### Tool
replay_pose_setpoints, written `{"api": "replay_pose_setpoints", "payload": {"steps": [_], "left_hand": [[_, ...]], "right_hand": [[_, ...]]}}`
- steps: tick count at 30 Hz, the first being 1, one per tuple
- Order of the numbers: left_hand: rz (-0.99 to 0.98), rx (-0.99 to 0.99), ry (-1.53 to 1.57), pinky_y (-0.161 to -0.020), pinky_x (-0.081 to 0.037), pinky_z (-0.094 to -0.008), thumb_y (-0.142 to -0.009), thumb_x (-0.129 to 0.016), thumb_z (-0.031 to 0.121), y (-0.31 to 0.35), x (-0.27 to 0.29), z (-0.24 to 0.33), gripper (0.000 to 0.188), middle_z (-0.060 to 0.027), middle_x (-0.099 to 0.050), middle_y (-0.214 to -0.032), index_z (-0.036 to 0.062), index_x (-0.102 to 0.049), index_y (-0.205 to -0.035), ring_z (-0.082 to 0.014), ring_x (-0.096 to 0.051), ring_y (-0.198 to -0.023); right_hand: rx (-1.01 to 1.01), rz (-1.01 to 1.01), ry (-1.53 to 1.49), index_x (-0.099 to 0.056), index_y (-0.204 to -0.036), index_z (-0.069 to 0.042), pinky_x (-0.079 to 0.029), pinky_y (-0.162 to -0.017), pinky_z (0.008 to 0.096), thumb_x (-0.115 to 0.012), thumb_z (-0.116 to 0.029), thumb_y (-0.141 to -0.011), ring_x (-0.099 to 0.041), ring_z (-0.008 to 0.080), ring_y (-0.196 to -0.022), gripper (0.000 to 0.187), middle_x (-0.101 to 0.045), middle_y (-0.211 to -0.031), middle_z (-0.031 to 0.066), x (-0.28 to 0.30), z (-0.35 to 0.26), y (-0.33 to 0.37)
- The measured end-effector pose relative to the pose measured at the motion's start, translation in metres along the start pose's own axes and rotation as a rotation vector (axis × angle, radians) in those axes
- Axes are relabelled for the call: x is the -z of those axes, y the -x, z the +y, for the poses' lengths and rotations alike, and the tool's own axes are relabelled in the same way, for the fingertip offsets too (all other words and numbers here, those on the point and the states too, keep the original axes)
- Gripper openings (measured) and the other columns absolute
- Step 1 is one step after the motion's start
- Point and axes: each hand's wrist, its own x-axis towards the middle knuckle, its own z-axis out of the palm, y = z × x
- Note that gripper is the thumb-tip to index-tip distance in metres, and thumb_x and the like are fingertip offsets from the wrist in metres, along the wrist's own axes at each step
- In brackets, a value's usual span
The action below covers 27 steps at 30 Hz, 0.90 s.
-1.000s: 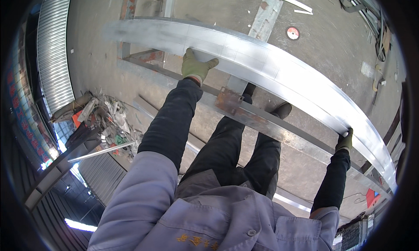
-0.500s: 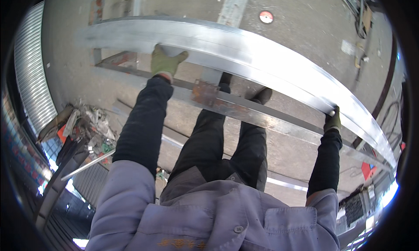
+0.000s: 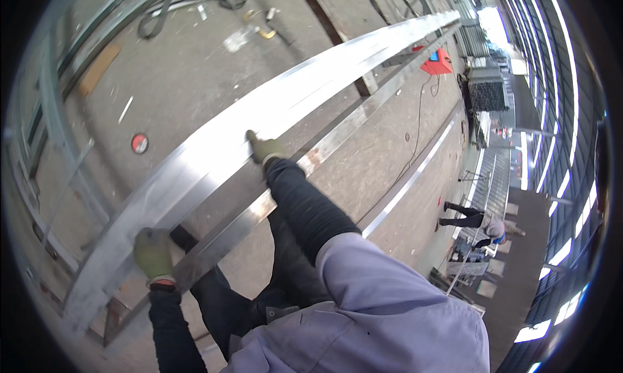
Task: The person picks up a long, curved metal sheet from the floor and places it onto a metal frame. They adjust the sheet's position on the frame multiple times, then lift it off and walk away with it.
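A long, shiny silver metal channel (image 3: 285,94) runs from the lower left up to the far right, lying across a steel frame. Both of my hands wear green work gloves. My left hand (image 3: 153,253) grips the channel's near edge toward its left end, its fingers curled against the metal. Farther right along that same edge is my right hand (image 3: 265,149), with a digit laid on the bright face and the other fingers hidden at the edge. The frame's bare steel rail (image 3: 227,233) passes beneath my forearms, nearer my body.
A red cutting disc (image 3: 139,143) and scraps lie on the concrete floor beyond the channel. Steel frames (image 3: 61,123) stand at the left. A red machine (image 3: 437,62) with a cable sits at the far right. Another person (image 3: 490,227) bends over farther right.
My view has swung to the right, bringing the channel's right end and another person into sight. Both hands remain on the channel; my right hand now appears closer to my left.
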Motion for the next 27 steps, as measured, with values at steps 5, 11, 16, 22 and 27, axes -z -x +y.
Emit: {"api": "replay_pose_setpoints", "payload": {"steps": [5,11,16,22,27], "left_hand": [[0.001,-0.380,-0.045,-0.098,-0.051,-0.0494,-0.082,-0.080,0.032,0.015,-0.083,0.207,0.049,-0.0169,-0.069,-0.125,0.0043,-0.068,-0.121,-0.0383,-0.064,-0.115],[-0.074,-0.313,-0.523,-0.086,-0.054,-0.0482,-0.078,-0.085,0.035,-0.020,-0.138,0.207,0.049,-0.0116,-0.070,-0.112,0.0100,-0.067,-0.116,-0.0360,-0.069,-0.101],[-0.070,-0.320,-0.693,-0.080,-0.055,-0.0455,-0.079,-0.084,0.033,-0.018,-0.137,0.234,0.041,-0.0092,-0.071,-0.104,0.0111,-0.066,-0.109,-0.0320,-0.071,-0.094],[-0.089,-0.331,-0.812,-0.079,-0.054,-0.0434,-0.076,-0.087,0.029,-0.017,-0.141,0.243,0.044,-0.0084,-0.071,-0.102,0.0105,-0.066,-0.109,-0.0304,-0.071,-0.092],[-0.182,-0.272,-0.808,-0.082,-0.053,-0.0439,-0.077,-0.086,0.027,-0.022,-0.140,0.238,0.043,-0.0088,-0.070,-0.105,0.0101,-0.065,-0.111,-0.0306,-0.071,-0.094]], "right_hand": [[0.040,0.169,-0.075,-0.067,-0.130,-0.001,-0.055,-0.094,0.0456,-0.042,-0.067,-0.103,-0.072,0.0386,-0.106,0.075,-0.073,-0.112,0.0256,-0.017,0.076,-0.021],[0.034,-0.160,-0.574,-0.069,-0.116,0.008,-0.058,-0.081,0.0401,-0.055,-0.073,-0.096,-0.073,0.0289,-0.078,0.085,-0.075,-0.091,0.0185,0.059,0.093,0.010],[-0.044,0.104,-0.618,-0.069,-0.116,0.006,-0.058,-0.072,0.0346,-0.065,-0.071,-0.091,-0.072,0.0217,-0.073,0.081,-0.075,-0.086,0.0132,0.178,0.203,-0.052],[-0.064,0.197,-0.896,-0.070,-0.107,0.006,-0.053,-0.059,0.0307,-0.069,-0.062,-0.093,-0.065,0.0158,-0.062,0.069,-0.071,-0.075,0.0101,0.277,0.251,-0.093],[-0.073,0.155,-0.936,-0.070,-0.102,0.005,-0.053,-0.058,0.0306,-0.072,-0.057,-0.093,-0.065,0.0154,-0.063,0.063,-0.070,-0.075,0.0083,0.273,0.237,-0.101]]}}
